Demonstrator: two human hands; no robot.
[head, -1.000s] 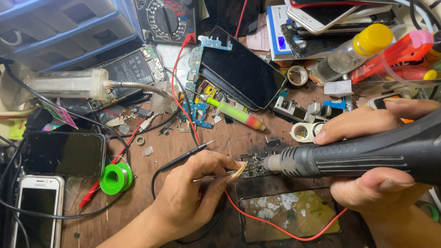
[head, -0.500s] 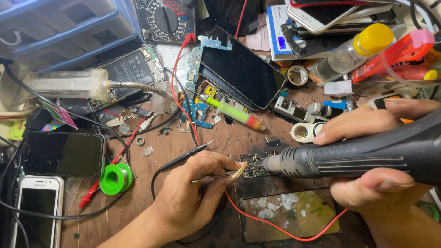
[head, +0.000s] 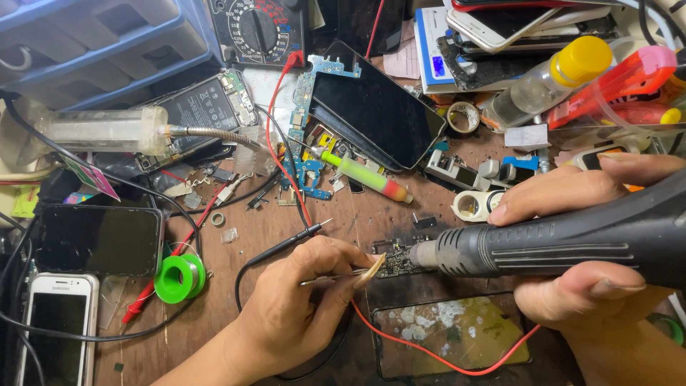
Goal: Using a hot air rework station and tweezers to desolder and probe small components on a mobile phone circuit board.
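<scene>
Nothing has shifted since a moment ago: my right hand (head: 572, 243) stays clenched on the hot-air gun (head: 557, 243), nozzle at the small circuit board (head: 394, 257). My left hand (head: 300, 307) keeps its grip pinching tweezers (head: 336, 276) beside it.

worn wooden bench (head: 236, 336): green solder spool (head: 180, 277) at eight o'clock, small circuit board (head: 397, 257) at centre, dark phone (head: 98, 239) at nine, cracked glass panel (head: 450, 336) at five.

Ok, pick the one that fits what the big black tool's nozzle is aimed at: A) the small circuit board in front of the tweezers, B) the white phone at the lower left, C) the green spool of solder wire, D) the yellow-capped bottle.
A: the right hand holds the black hot-air tool with its nozzle at the small circuit board, where the left hand holds the tweezers.
</scene>
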